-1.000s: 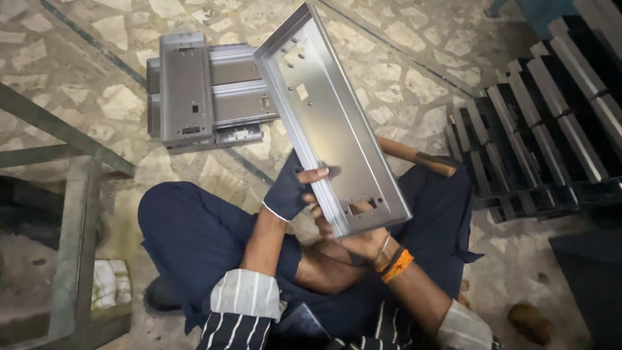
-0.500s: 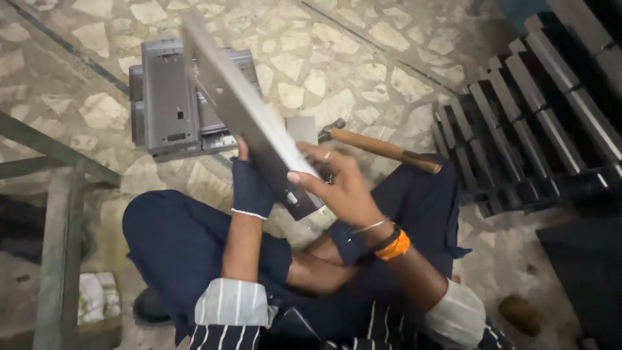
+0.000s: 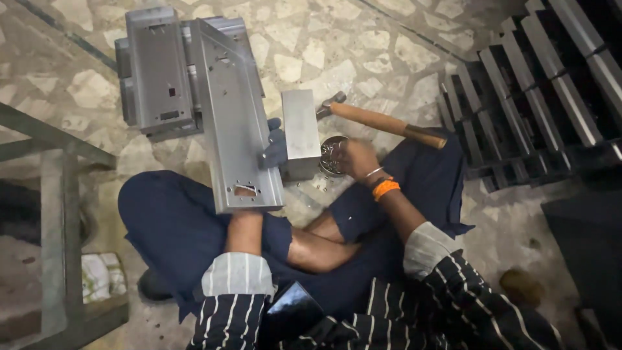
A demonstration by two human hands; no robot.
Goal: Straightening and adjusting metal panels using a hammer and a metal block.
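I see the long grey sheet-metal channel panel (image 3: 236,123) standing upright on edge, reaching up and away from my left grip. The left hand (image 3: 274,148), in a dark glove, is closed around the panel's right flange about midway along its length. Behind the panel, further from that grip, a stack of similar grey panels (image 3: 155,71) lies on the stone floor (image 3: 389,45). Just right of the left grip stands a small steel block (image 3: 301,133). Beyond it a wooden-handled hammer (image 3: 382,122) rests across my knee. My right hand (image 3: 355,159), bare, has its fingers curled into a small round tin of screws (image 3: 332,155); I cannot tell if it has hold of anything.
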